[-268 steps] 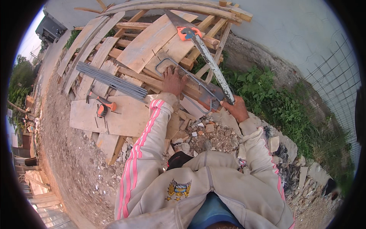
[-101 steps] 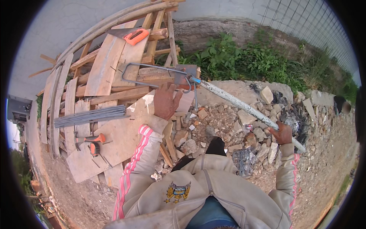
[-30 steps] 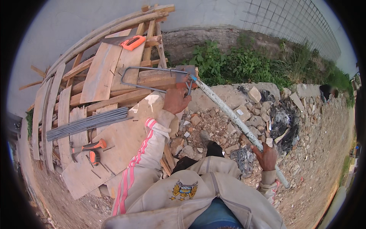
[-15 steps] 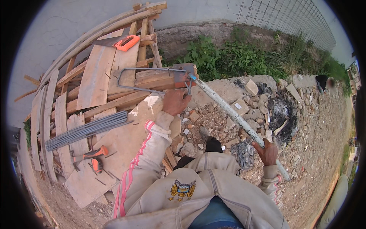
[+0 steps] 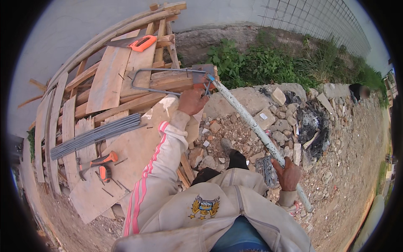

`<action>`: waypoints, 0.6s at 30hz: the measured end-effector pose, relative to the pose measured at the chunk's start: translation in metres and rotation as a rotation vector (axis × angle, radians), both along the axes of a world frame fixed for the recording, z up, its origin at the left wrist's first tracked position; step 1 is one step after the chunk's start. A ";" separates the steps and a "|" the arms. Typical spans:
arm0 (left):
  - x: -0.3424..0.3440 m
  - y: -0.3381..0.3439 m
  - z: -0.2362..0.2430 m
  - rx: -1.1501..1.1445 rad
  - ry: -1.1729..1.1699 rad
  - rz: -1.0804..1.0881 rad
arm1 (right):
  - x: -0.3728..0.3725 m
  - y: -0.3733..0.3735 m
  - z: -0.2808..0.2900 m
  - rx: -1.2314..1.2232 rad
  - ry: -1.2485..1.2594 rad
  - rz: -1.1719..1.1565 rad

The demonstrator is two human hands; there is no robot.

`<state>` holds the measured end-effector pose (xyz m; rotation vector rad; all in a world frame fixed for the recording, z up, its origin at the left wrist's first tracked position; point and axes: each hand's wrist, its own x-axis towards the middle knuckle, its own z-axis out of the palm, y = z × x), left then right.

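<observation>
My left hand (image 5: pixel 192 101) has its fingers curled on a bent steel rod (image 5: pixel 147 89), a rectangular loop beside a metal plate (image 5: pixel 200 68) on timber. My right hand (image 5: pixel 287 175) grips a long, paint-flecked pale pipe (image 5: pixel 247 119) low at its near end; the far end, with a blue patch, meets the rod at the plate. Left of my arm lie straight steel rods (image 5: pixel 94 136), an orange-handled hammer (image 5: pixel 103 160), an orange tape measure (image 5: pixel 105 174) and loose nails on boards. An orange-handled handsaw (image 5: pixel 142 43) lies higher on the pile.
A stack of planks (image 5: pixel 105 82) fills the left side. A pale wall (image 5: pixel 218 12) with leaning wire mesh (image 5: pixel 310 23) runs behind weeds (image 5: pixel 273 61). Broken rubble (image 5: pixel 268 119), burnt black debris (image 5: pixel 312 128) and tangled wire (image 5: pixel 268 170) lie around my feet.
The pipe's near end has swung from beside the plate down toward my body, my right hand moving along with it. Lately it moved slightly lower. My left hand stays by the bend.
</observation>
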<state>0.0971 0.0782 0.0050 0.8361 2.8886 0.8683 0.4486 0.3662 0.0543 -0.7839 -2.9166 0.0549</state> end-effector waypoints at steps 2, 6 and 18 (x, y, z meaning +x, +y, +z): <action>-0.002 -0.001 0.003 -0.011 -0.022 0.012 | -0.013 0.007 0.003 -0.035 0.029 0.035; 0.003 0.001 0.005 -0.014 -0.021 -0.005 | -0.022 0.049 -0.006 -0.051 0.011 0.099; -0.005 -0.022 0.057 0.185 0.098 0.200 | -0.064 0.117 -0.045 -0.561 0.069 0.184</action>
